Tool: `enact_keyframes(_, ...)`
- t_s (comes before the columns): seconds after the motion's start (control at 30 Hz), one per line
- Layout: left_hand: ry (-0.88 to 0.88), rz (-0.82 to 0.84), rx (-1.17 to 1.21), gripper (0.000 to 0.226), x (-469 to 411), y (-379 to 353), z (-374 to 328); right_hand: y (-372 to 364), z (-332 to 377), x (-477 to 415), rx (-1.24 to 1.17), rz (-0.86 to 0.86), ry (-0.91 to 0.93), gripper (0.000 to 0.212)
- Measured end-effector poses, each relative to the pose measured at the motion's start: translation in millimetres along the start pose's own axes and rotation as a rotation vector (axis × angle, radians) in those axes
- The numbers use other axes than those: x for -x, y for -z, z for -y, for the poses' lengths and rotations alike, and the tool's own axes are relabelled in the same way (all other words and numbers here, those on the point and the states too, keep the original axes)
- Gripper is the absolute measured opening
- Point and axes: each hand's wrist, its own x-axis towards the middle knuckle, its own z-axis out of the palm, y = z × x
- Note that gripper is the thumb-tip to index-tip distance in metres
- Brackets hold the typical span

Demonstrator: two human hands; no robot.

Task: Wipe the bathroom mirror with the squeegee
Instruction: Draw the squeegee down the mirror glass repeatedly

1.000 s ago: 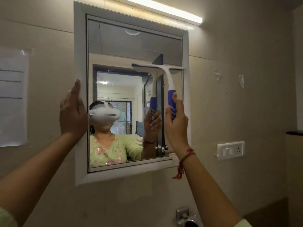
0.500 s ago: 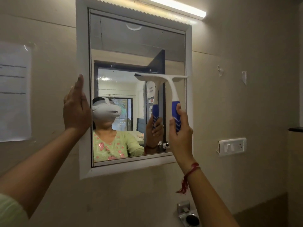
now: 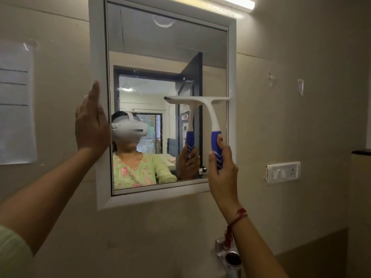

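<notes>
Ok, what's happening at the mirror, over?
Right hand gripping squeegee, blade on mirror, right side. Left hand flat on frame. Nothing in the way.

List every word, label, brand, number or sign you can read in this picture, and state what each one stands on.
None can be read.
Paper sheet on the wall left of the mirror: dark lines only, too blurred to read.
Small signs reflected in the mirror beside the squeegee: too small to read.
Squeegee grip: chevron pattern, no lettering visible.
Switch plate: no readable marking.
</notes>
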Motion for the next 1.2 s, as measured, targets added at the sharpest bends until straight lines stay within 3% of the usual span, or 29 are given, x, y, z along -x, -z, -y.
enact_keyframes(0.23,0.018,0.004,-0.002,0.048,1,-1,1,7,-27,86,0.038,0.057,-0.087,0.047)
enact_keyframes(0.5,0.015,0.003,-0.005,0.047,1,-1,2,1,-6,48,-0.002,0.003,-0.049,0.046)
enact_keyframes(0.73,0.009,-0.003,-0.013,0.047,0,0,-1,8,-24,126,0.089,0.058,-0.124,0.044)
enact_keyframes(0.87,0.006,-0.01,-0.009,0.047,0,1,-2,9,-16,116,0.064,0.046,-0.138,0.038)
enact_keyframes(1.03,0.012,-0.004,-0.018,0.047,1,1,-3,9,-8,94,0.041,0.04,-0.121,0.042)
enact_keyframes(1.2,0.001,-0.002,-0.018,0.046,0,1,-3,15,-27,154,0.111,0.044,-0.145,0.054)
